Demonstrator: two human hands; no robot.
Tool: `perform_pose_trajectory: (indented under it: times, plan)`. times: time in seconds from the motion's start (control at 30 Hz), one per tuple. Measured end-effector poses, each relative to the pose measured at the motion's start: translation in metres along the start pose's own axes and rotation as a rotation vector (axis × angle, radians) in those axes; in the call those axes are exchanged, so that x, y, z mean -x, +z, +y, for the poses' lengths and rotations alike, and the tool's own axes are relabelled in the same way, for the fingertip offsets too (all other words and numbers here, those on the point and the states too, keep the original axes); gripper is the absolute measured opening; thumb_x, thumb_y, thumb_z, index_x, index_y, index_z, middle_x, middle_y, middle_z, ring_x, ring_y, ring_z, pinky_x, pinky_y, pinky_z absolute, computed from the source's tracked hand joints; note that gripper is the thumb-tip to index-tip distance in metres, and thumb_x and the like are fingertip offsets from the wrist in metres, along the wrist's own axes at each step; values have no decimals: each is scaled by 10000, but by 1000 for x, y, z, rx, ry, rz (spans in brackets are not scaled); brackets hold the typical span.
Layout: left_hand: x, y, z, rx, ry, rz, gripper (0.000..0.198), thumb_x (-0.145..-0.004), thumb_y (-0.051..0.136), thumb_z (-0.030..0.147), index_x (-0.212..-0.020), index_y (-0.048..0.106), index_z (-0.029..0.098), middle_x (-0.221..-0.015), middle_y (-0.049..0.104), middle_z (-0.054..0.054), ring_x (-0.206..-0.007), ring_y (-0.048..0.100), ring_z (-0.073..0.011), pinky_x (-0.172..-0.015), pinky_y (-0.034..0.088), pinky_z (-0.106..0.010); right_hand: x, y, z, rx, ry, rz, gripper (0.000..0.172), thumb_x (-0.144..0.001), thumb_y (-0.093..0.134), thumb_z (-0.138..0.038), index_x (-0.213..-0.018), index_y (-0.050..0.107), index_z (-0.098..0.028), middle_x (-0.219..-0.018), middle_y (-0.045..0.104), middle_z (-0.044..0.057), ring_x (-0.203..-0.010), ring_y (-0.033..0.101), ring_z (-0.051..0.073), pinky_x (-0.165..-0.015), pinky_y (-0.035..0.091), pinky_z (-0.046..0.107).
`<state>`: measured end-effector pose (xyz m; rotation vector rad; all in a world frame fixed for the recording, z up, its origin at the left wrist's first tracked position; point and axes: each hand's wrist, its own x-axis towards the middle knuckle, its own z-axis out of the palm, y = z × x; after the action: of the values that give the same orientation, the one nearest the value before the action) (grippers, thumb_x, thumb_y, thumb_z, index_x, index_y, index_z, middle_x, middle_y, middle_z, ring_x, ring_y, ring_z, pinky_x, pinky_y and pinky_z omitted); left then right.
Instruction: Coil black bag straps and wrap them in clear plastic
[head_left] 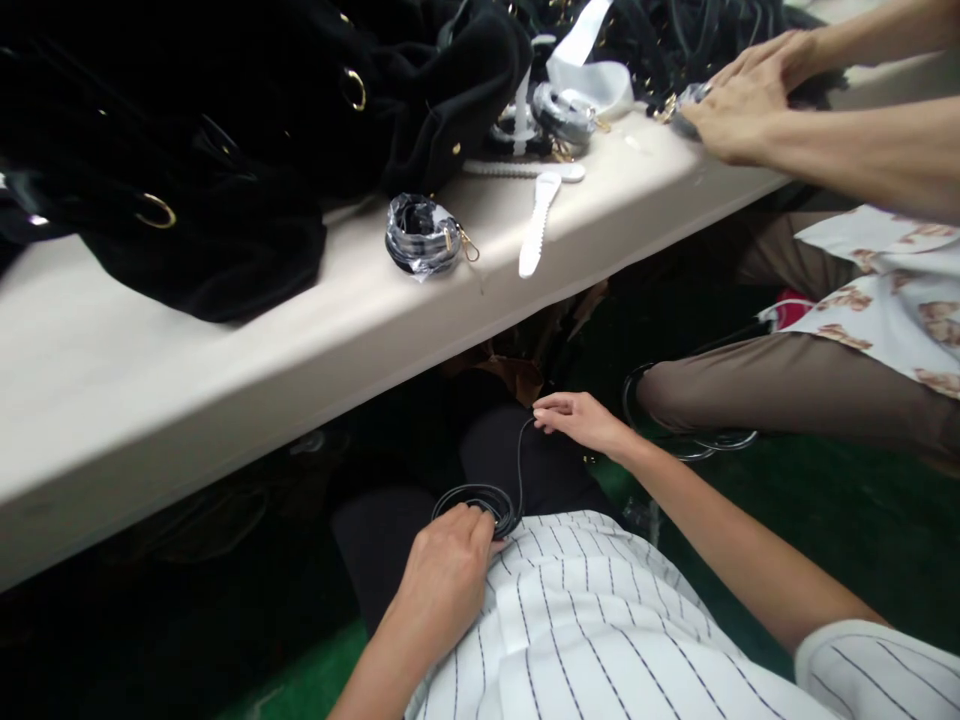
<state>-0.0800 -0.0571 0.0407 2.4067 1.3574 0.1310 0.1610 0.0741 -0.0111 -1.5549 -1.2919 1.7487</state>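
My left hand (451, 560) is closed around a loose coil of thin black cord (466, 492) over my lap. From the coil, a free length of the cord rises to my right hand (574, 418), whose fingertips pinch its end. My left fingers partly cover the coil. On the table edge above my hands lies a coiled black strap (421, 238) in clear plastic wrap, with a gold clasp. Beside it is a white plastic strip with a toothed edge (538, 225).
Black fabric bags (225, 150) with gold rings are heaped on the white table (315, 340). Farther back lie more wrapped straps (562, 112) and a white band (592, 75). At the right, a co-worker's hands (750, 105) press on a wrapped strap.
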Motion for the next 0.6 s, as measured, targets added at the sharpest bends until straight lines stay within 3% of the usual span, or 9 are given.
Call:
perform_pose_trajectory:
  times: [0.03, 0.1, 0.2, 0.3, 0.4, 0.6]
  plan:
    - [-1, 0, 2, -11, 3, -13, 82, -898, 548, 126, -827, 552, 167, -758, 584, -34, -673, 553, -213, -569, 440, -332, 4, 5, 2, 76, -80, 5, 263, -805, 729, -364, -966, 739, -157, -901, 738, 70, -813, 667, 183, -774, 510, 286]
    - [-6, 2, 5, -40, 10, -31, 87, -888, 557, 112, -820, 558, 165, -760, 598, -38, -688, 566, -222, -590, 465, -343, 15, 17, 2, 127, -175, -111, 318, -842, 665, -455, -990, 744, -184, -973, 726, 48, -902, 648, 201, -813, 482, 293]
    - [-14, 5, 9, -89, 36, -62, 73, -866, 598, 113, -813, 569, 154, -781, 629, -52, -721, 589, -244, -627, 505, -369, 33, 37, -4, 94, -148, -362, 414, -854, 606, -551, -923, 746, -168, -884, 706, 30, -835, 617, 191, -724, 451, 275]
    - [-19, 3, 12, -103, 64, -89, 48, -854, 619, 119, -826, 587, 141, -798, 647, -63, -730, 602, -251, -641, 527, -376, 44, 51, -6, 23, -68, -500, 467, -820, 620, -598, -817, 719, -142, -734, 643, 5, -700, 548, 148, -621, 386, 255]
    - [-20, 1, 13, -104, 91, -106, 44, -879, 578, 117, -844, 595, 137, -805, 646, -65, -726, 600, -244, -647, 531, -373, 49, 59, -2, -130, 35, -500, 499, -795, 637, -617, -728, 672, -124, -632, 565, -15, -605, 462, 108, -578, 327, 248]
    - [-15, 7, 10, -177, 167, -103, 100, -907, 521, 109, -983, 585, 98, -903, 645, -104, -831, 602, -262, -731, 525, -383, 56, 70, 5, -465, 271, -376, 483, -642, 795, -545, -781, 682, -97, -747, 641, 51, -666, 539, 134, -667, 380, 276]
